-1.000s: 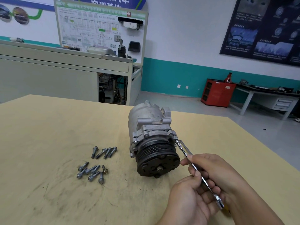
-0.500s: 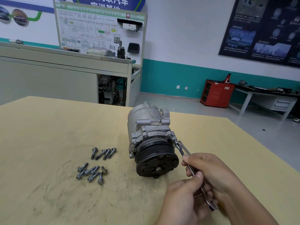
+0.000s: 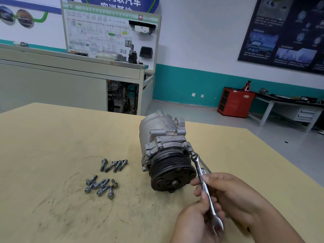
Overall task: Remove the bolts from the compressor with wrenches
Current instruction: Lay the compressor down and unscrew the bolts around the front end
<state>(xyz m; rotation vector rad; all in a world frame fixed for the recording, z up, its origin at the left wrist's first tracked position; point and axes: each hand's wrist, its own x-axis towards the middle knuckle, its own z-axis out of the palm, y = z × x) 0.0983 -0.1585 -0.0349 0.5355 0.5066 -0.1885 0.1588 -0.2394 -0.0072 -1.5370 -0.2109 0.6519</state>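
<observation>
Tabletop (image 3: 52,146), near right: my left hand (image 3: 196,221) and right hand (image 3: 235,195) both clasp the wrench (image 3: 204,186) seated on the right bolt (image 3: 192,153) of the compressor (image 3: 157,130); I judge a loosening turn comes next.

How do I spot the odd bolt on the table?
Left of the grey compressor on the yellow table lie two bunches of bolts. In the nearer bunch, the odd bolt lies at the right edge: short, with a brassy yellow collar, while the others are plain silver.
</observation>
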